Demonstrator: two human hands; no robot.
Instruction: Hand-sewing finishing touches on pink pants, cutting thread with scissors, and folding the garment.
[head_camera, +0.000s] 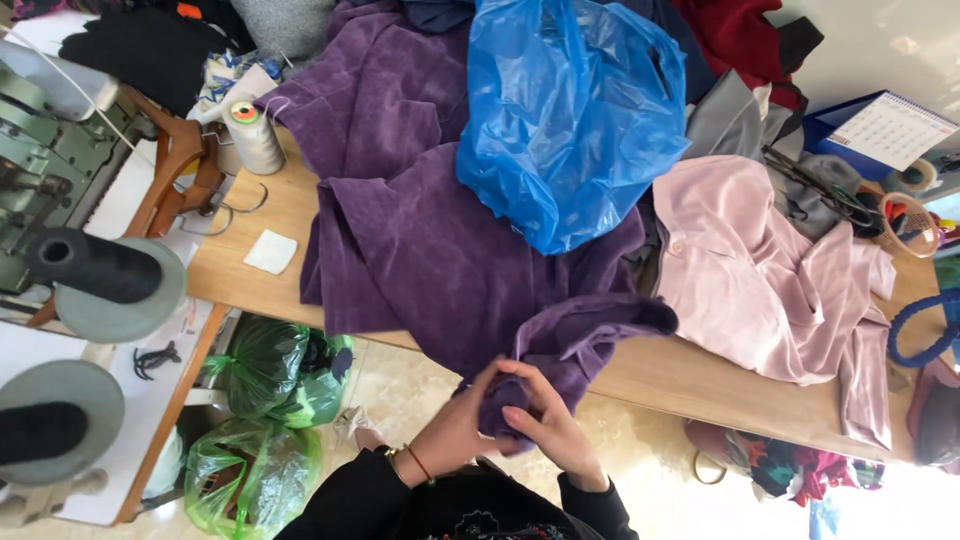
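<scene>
Both hands (505, 425) around purple garment (440, 250) corner.

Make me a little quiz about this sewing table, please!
1. True or false: both hands pinch the purple cloth.
2. Which bag lies on the purple cloth? A) blue B) red C) yellow
3. What lies right of the purple cloth?

Key:
1. True; left hand, right hand.
2. A, the blue bag.
3. A pink shirt on the table.
</scene>
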